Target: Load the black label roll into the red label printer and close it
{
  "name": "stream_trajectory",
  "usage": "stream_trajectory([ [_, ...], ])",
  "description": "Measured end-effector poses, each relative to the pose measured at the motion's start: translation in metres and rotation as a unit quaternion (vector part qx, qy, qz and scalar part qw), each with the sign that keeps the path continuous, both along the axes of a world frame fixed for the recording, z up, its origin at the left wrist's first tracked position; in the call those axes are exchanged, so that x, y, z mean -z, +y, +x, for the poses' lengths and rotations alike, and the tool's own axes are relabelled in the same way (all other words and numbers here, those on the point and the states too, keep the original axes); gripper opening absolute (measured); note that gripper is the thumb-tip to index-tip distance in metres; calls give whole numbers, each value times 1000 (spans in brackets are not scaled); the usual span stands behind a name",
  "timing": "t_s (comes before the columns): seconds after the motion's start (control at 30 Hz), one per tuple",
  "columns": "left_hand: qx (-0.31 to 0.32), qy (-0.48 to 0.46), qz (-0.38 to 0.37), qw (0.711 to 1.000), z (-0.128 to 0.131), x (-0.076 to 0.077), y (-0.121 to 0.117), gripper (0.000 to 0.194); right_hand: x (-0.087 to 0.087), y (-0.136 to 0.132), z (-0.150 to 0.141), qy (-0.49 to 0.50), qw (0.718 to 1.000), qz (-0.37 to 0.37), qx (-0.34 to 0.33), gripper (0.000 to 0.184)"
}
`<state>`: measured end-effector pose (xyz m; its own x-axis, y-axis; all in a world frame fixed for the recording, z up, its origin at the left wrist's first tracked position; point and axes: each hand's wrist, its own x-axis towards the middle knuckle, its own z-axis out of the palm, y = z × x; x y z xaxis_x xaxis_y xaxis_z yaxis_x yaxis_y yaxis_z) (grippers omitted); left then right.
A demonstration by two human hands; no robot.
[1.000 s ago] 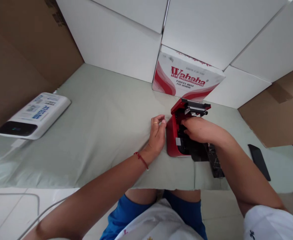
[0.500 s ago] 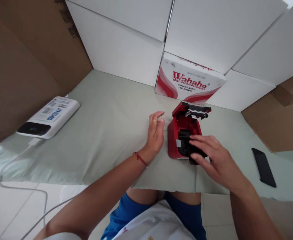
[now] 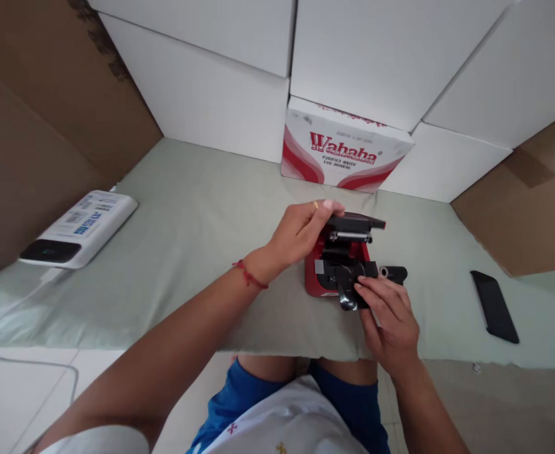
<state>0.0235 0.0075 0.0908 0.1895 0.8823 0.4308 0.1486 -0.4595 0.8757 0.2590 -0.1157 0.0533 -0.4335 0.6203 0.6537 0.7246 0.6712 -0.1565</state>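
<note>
A small red machine (image 3: 312,280), which looks like a label printer, stands on the cloth with its black-undersided lid (image 3: 357,222) partly raised. My left hand (image 3: 301,230) is closed on the lid's left edge, thumb and fingers around it. Inside, a dark roll lies beneath the lid's metal roller (image 3: 350,237). A shiny black film strip (image 3: 347,291) hangs over the front of the machine. My right hand (image 3: 391,315) pinches this strip at its right side, thumb underneath and fingers on top. Just right of the machine lies a black roll with a pale core (image 3: 393,273).
A Wahaba-style red and white water carton (image 3: 344,151) stands behind, against white boxes (image 3: 202,82). A white power bank (image 3: 81,227) with a cable lies at left, a black phone-like slab (image 3: 495,307) at right. Brown cardboard (image 3: 528,189) flanks the green cloth (image 3: 202,252).
My left hand has risen from beside the machine onto its lid, and the lid has tilted lower. My right hand has come out of the machine's inside to the film strip at the front.
</note>
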Motion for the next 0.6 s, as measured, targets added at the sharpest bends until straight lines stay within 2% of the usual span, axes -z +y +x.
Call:
stream_trajectory([
  [0.07, 41, 22, 37, 998, -9, 11, -14, 60, 1, 0, 1, 8, 1000, 2, -3, 48],
  [0.13, 69, 27, 107, 991, -15, 23, -23, 55, 3, 1, 2, 16, 1000, 1, -8, 48],
  [0.2, 67, 32, 152, 986, -18, 34, -25, 50, 4, 2, 2, 27, 1000, 1, -12, 48],
  [0.3, 51, 61, 168, 983, -17, 45, -26, 46, 6, 3, 1, 42, 999, 6, -14, 48],
  [0.47, 24, 106, 195, 975, -12, 52, -29, 39, 7, 6, 1, 52, 998, 6, -18, 46],
  [0.6, 23, 103, 194, 975, -13, 53, -27, 33, 2, 9, 2, 41, 999, 7, -20, 42],
])
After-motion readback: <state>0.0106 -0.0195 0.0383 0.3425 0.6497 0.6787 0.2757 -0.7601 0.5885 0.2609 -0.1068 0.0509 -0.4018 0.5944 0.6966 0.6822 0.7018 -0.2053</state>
